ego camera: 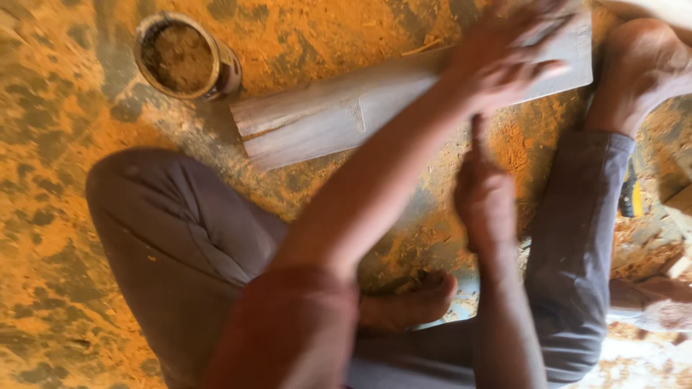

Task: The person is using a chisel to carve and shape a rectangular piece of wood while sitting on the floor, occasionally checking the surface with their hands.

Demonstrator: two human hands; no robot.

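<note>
A pale grey wooden plank (339,115) lies slantwise on the sawdust-covered floor in front of me. My left hand (504,54) rests blurred on its far right end with the fingers spread. A darker grey patch shows under the fingertips, and I cannot tell what it is. My right hand (484,198) hovers just below the plank's near edge. Its fingers are curled, one finger points up toward the plank, and nothing shows in it. A bare foot (638,68) presses on the plank's right end.
A round tin (184,57) filled with sawdust-coloured stuff stands left of the plank. My folded legs in grey trousers (180,238) and a second bare foot (411,299) fill the foreground. A yellow-and-black object (631,194) and wood offcuts (677,266) lie at right.
</note>
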